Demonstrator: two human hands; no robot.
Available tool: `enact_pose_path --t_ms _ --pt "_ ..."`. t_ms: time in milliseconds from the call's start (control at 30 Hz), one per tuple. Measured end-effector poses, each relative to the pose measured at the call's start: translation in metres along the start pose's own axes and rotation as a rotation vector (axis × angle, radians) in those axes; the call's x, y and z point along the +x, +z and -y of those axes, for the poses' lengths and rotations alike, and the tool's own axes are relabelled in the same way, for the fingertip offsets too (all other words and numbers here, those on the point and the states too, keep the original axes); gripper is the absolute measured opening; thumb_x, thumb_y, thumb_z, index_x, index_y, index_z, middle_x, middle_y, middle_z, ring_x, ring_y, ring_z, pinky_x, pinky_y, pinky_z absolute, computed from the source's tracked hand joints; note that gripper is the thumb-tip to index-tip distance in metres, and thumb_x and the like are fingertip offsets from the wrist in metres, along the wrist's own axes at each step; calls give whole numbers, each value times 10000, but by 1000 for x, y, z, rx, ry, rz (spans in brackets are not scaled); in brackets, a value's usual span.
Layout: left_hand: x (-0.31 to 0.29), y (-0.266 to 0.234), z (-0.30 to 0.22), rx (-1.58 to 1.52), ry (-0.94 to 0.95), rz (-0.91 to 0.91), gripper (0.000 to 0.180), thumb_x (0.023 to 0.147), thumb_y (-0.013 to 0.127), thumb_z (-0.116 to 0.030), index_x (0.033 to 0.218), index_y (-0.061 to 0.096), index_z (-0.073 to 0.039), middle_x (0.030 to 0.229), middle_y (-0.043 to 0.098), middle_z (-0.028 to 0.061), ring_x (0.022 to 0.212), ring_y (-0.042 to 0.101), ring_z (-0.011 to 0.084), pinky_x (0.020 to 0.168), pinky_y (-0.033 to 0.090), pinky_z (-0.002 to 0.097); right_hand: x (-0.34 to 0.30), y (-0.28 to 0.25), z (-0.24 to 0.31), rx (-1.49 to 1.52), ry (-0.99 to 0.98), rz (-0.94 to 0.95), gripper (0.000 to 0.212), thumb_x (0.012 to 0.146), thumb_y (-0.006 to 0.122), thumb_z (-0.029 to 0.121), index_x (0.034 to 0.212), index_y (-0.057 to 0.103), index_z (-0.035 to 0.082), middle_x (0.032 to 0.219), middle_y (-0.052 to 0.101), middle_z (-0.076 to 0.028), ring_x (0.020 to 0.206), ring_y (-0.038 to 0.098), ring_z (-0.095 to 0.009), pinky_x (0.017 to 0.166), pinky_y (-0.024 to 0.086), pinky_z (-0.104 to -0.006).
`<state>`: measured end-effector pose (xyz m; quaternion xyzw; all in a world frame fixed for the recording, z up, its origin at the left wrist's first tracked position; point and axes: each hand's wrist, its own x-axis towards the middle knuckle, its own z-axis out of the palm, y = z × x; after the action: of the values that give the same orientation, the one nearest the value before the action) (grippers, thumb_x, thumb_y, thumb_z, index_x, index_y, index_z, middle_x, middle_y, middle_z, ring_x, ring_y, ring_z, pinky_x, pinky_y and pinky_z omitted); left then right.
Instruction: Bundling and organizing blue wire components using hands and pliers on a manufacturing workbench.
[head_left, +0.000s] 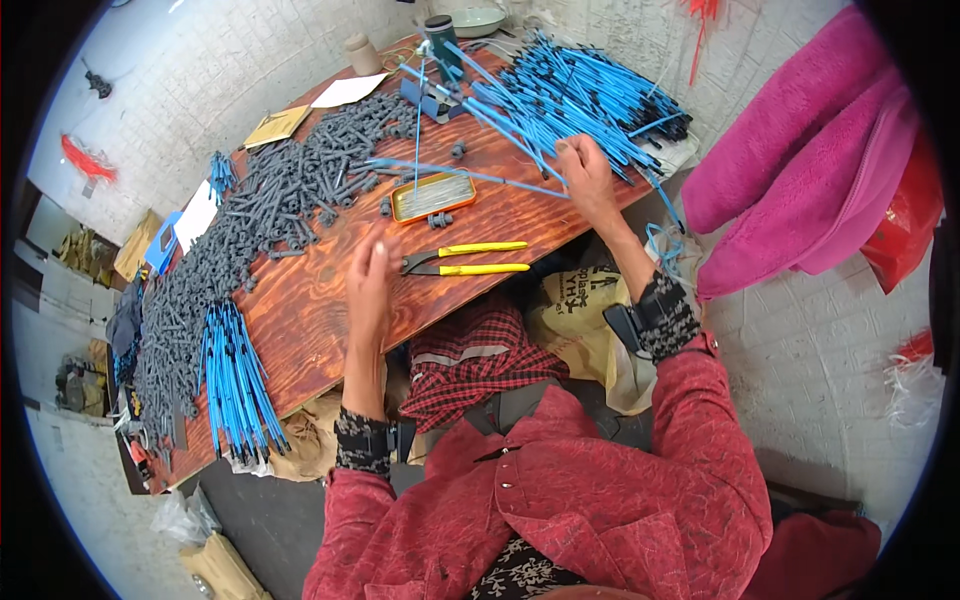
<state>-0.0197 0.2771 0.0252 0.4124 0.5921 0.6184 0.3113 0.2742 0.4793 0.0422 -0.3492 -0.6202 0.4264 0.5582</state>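
Observation:
My right hand [588,180] is closed, its fingers pinched on the right end of a thin blue tube [480,178] that stretches leftward over the tabletop. Other blue tubes pass close behind that hand, from a large heap [590,90] with black ends. My left hand [370,275], slightly blurred, is raised with its fingers loosely apart and nothing visible in them. Just right of it lie pliers with yellow handles [484,269]. Beyond them is an orange-rimmed tin [397,212] with thin pale sticks or pins inside. A few grey plastic fittings [440,220] sit beside the tin.
A long pile of grey plastic fittings [270,195] covers the table's [310,290] left and back. A bundle of blue tubes [232,375] lies at the left edge. Farther back stand a dark bottle [442,50] and a beige cup [362,54]. Pink cloth [800,150] hangs at right.

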Motion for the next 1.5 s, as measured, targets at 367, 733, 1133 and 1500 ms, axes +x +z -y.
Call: enact_pose_path --t_ms 367,733,1133,1500 --pt "45 36 -61 -732 81 80 428 1055 513 -320 1380 481 -44 1245 629 157 1121 616 264 990 519 463 -81 51 45 -502 -551 60 101 937 668 134 926 608 54 743 661 -131 610 658 -318 514 471 -415" --pt "51 -47 -11 -1416 -194 246 311 1051 505 -362 1127 571 -68 685 374 -39 602 382 83 514 374 224 -34 6 -14 -442 -246 -400 156 991 566 223 942 591 77 734 635 -201 682 626 -428 580 439 -507" --pt "52 -19 3 -886 -218 308 481 1078 397 -420 1380 513 -64 783 497 6 764 553 157 672 490 329 -49 34 -19 -1181 -437 -50 228 889 692 279 956 587 88 983 638 -120 923 624 -337 816 486 -507" --pt "41 -12 18 -1082 -106 200 366 1070 450 -375 1198 577 -57 785 537 7 681 530 125 677 506 320 -159 117 63 -168 325 926 366 1008 533 390 963 613 36 742 634 -146 710 658 -298 659 491 -412"
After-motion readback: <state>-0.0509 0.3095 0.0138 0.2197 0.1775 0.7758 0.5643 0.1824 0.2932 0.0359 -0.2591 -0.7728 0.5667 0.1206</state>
